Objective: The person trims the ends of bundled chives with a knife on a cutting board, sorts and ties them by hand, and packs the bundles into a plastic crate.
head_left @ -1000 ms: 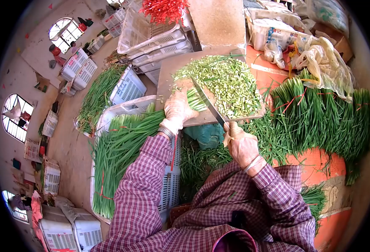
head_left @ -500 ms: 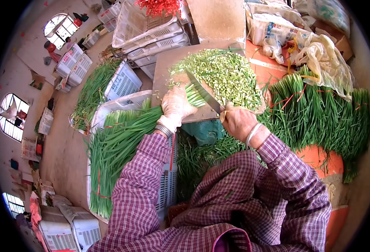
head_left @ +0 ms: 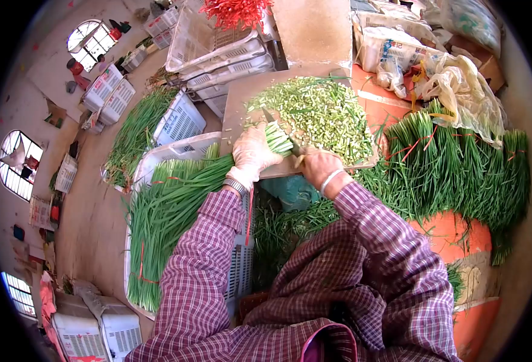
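My left hand (head_left: 252, 151), in a thin pale glove, is wrapped round a bunch of green stalks (head_left: 196, 181) near its cut ends, at the left edge of the board (head_left: 242, 96). The long leaves trail over a white crate (head_left: 187, 145) at the left. My right hand (head_left: 319, 165) is closed on the handle of a knife (head_left: 295, 146). Its blade lies against the cut ends of the bunch, partly hidden behind them. Chopped pale green pieces (head_left: 326, 114) are heaped on the board, right of the blade.
Stacked white crates (head_left: 226, 60) stand behind the board at left, with red ties (head_left: 235, 12) on top. Tied green bundles (head_left: 459, 163) lie on the orange surface (head_left: 459, 238) at right, below plastic bags (head_left: 465, 90). A teal bag (head_left: 290, 192) is under the board.
My right hand and the knife have moved left, up to the cut ends of the bunch. My left hand stays closed round the stalks. The whole view has shifted slightly.
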Available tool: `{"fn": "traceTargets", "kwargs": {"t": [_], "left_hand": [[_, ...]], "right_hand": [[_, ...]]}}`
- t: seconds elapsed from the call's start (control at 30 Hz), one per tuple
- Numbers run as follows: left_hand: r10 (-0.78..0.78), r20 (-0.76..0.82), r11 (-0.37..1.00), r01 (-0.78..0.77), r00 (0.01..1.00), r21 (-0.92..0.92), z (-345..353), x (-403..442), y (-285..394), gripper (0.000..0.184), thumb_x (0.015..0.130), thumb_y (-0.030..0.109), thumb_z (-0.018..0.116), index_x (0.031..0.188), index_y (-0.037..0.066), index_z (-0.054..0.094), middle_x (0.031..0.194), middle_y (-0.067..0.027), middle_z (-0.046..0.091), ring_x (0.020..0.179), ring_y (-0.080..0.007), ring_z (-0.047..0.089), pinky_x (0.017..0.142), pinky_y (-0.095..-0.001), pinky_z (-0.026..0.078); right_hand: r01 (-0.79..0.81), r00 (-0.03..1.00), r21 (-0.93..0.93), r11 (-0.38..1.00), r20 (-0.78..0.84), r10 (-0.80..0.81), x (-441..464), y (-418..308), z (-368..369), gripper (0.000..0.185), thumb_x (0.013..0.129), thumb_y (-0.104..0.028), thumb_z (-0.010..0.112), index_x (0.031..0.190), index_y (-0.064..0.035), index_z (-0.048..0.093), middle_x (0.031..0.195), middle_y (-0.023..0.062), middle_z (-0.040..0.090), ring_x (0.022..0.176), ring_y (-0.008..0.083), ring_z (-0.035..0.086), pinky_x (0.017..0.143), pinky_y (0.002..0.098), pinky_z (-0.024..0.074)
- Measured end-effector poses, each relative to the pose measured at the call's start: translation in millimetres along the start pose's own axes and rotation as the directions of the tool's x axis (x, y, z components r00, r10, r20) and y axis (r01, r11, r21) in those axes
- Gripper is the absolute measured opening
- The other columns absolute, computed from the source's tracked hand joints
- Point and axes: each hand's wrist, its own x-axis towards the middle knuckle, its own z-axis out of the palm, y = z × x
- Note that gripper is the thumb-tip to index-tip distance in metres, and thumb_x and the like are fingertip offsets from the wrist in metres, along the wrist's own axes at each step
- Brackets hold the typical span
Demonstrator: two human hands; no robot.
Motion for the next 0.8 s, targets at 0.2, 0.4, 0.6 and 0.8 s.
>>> {"fn": "traceTargets", "kwargs": {"t": [0.2,0.4,0.6,0.8], "left_hand": [[-0.002,-0.047,0.999,0.004,0.999,0.042,5.6,-2.2,2.7,0.087,0.055,0.038,0.083,0.131,0.009,0.053,0.117,-0.0189,0.064,0.108,-0.0355,0.065,0.091,-0.045,0.054],[0.029,-0.055,0.995,-0.023,0.998,0.102,9.1,-3.1,3.2,0.108,0.054,0.043,0.087,0.145,0.006,0.041,0.12,-0.0185,0.062,0.109,-0.0332,0.065,0.093,-0.0418,0.054],[0.232,-0.301,0.919,-0.31,0.925,-0.244,8.0,-34.0,-17.9,0.139,0.05,0.046,0.095,0.157,0.001,0.019,0.158,-0.0258,0.03,0.148,-0.0353,0.027,0.122,-0.0473,0.024],[-0.237,-0.256,0.302,-0.179,0.937,-0.936,46.8,-152.8,-9.3,0.06,0.082,0.036,0.082,0.128,0.001,0.062,0.128,-0.0135,0.064,0.114,-0.0217,0.062,0.093,-0.035,0.051]], "right_hand": [[-0.077,0.996,-0.141,0.987,0.039,0.083,-36.4,-2.1,-20.8,0.021,0.098,-0.022,0.051,0.101,-0.0032,0.061,0.079,0.0158,0.072,0.076,0.0301,0.074,0.066,0.0431,0.0576],[-0.066,0.997,-0.316,0.946,-0.059,0.05,35.1,4.4,-12.3,0.013,0.098,-0.015,0.05,0.096,-0.0057,0.059,0.078,0.013,0.071,0.074,0.0277,0.073,0.065,0.0407,0.0574],[-0.003,0.984,-0.254,0.967,-0.175,-0.043,74.2,34.8,-51.8,0.032,0.088,-0.026,0.069,0.113,-0.0069,0.063,0.104,0.0134,0.067,0.101,0.0314,0.066,0.081,0.042,0.0542],[0.599,0.781,-0.157,0.785,-0.101,-0.616,61.8,-55.6,-59.9,0.086,0.065,-0.04,0.087,0.138,-0.0099,0.053,0.124,0.0132,0.06,0.117,0.0308,0.057,0.106,0.0504,0.0404]]}}
